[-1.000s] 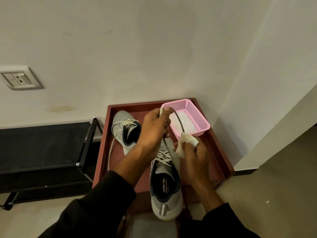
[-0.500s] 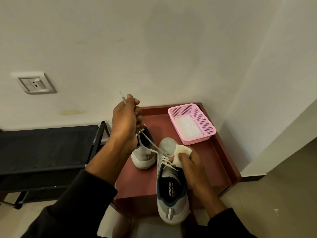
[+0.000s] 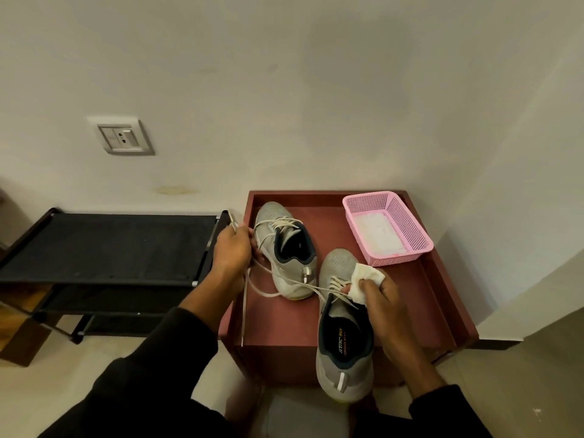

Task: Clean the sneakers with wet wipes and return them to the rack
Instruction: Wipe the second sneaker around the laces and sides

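Your left hand (image 3: pixel 232 248), which half a second ago was lifted high in front of the wall, has swung down and out to the left, just beside the black rack (image 3: pixel 107 245). It grips the lace (image 3: pixel 286 278), now stretched nearly level across the red tray (image 3: pixel 442 298); a loose end hangs down past the tray's left edge. That reads as the lace being pulled taut for wiping along its length, so cleaning is still under way and the return to the rack has not begun.

The far sneaker (image 3: pixel 286 248) lies inside the tray, toe toward the wall, its long axis tilted slightly left. The near sneaker (image 3: pixel 343 327) runs toe away from you, heel overhanging the tray's front edge.

Your right hand (image 3: pixel 380 298) pinches the crumpled wet wipe (image 3: pixel 363 279) against the near sneaker's laces. The pink basket (image 3: pixel 410 229) sits in the tray's far right corner.
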